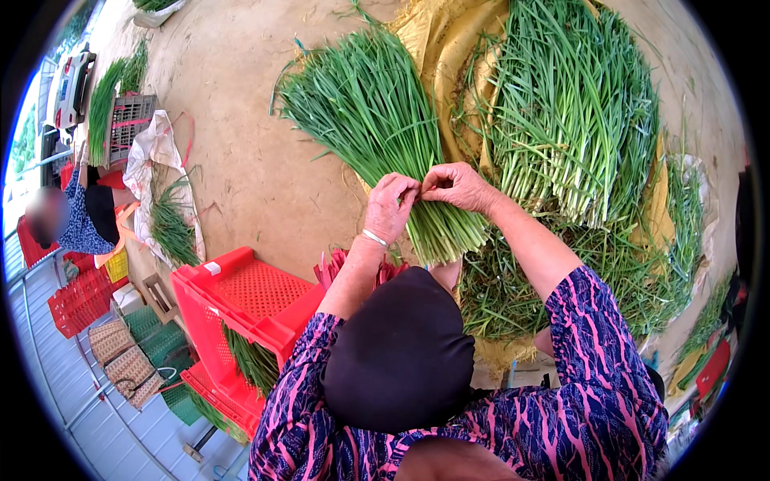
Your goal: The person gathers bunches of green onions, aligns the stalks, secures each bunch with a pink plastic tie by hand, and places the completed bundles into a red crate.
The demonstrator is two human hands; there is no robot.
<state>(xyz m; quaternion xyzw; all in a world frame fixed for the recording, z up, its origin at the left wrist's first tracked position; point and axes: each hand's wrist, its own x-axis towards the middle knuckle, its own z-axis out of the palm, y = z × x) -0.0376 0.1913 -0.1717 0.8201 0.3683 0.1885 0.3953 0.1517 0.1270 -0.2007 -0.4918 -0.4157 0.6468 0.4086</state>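
A thick bundle of garlic chives (369,108) lies in front of me, leaves fanning away and pale stem ends toward me. Both hands meet over its stems. My left hand (390,208), with a white bracelet at the wrist, has its fingers closed in a pinch. From the other side my right hand (460,187) pinches thumb against forefinger. A bit of thin red tie (425,189) shows between the fingertips; most of it is hidden by them. To the right of the bundle rests a larger heap of garlic chives (573,112), stems also toward me.
Yellow sheeting (445,56) lies under the heap, with loose trimmings (513,293) nearer me. A red plastic crate (265,293) and a bunch of red strips (341,266) are at my left. Farther left, another person (88,212) sits near baskets and a parked car (70,88).
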